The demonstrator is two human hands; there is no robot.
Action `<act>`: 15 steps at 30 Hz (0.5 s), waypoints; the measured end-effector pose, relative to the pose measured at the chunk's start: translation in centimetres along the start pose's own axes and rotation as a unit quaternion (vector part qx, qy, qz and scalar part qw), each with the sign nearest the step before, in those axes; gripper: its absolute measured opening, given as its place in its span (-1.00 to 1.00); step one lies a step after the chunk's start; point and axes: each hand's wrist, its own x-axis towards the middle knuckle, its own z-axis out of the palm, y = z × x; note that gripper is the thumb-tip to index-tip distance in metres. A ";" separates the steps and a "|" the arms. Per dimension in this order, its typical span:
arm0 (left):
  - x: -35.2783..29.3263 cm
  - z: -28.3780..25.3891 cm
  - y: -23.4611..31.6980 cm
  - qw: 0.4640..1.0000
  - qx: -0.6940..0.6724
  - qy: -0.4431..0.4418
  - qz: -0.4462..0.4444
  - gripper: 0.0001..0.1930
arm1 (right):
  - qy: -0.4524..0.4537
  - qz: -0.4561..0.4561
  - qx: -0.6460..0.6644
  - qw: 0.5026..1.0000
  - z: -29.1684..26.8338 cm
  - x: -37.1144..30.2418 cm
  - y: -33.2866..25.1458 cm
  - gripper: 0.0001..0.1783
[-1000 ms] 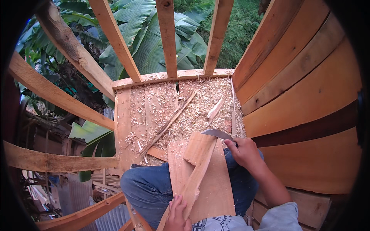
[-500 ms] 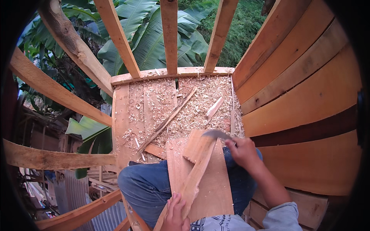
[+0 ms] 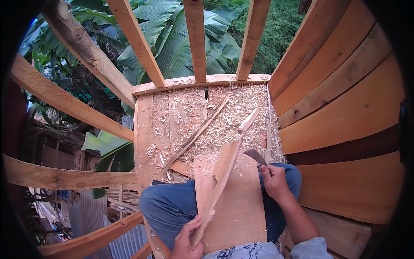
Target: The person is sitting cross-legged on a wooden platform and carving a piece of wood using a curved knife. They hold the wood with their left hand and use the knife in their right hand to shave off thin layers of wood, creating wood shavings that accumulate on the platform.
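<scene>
My left hand (image 3: 186, 239) is closed round the near end of a long wooden strip (image 3: 214, 196), which slants up and away over my lap. My right hand (image 3: 275, 181) grips the handle of a knife with a broad, dark, curved blade (image 3: 255, 155). The blade stands just right of the strip's far part, apart from it. Across my thighs lies a wide flat board (image 3: 239, 207) with a few shavings on it. A short wood block (image 3: 222, 157) sits on the board's far end, partly hidden behind the strip.
Wood shavings (image 3: 233, 103) cover the plank floor ahead. A thin dark stick (image 3: 196, 136) and a pale wood offcut (image 3: 249, 120) lie among them. Slatted rails (image 3: 95, 175) enclose the left and far sides; a plank wall (image 3: 345, 185) rises on the right. Banana leaves (image 3: 172, 47) hang beyond the rails.
The knife has come off the strip's far end, back toward me and right. The strip has turned on its side, now covering more of the block. The whole view has shifted slightly.
</scene>
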 end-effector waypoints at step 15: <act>1.5 -4.6 0.0 0.966 0.248 0.058 -0.045 -0.48 | 0.028 0.120 0.162 0.979 1.0 2.3 3.2 -0.70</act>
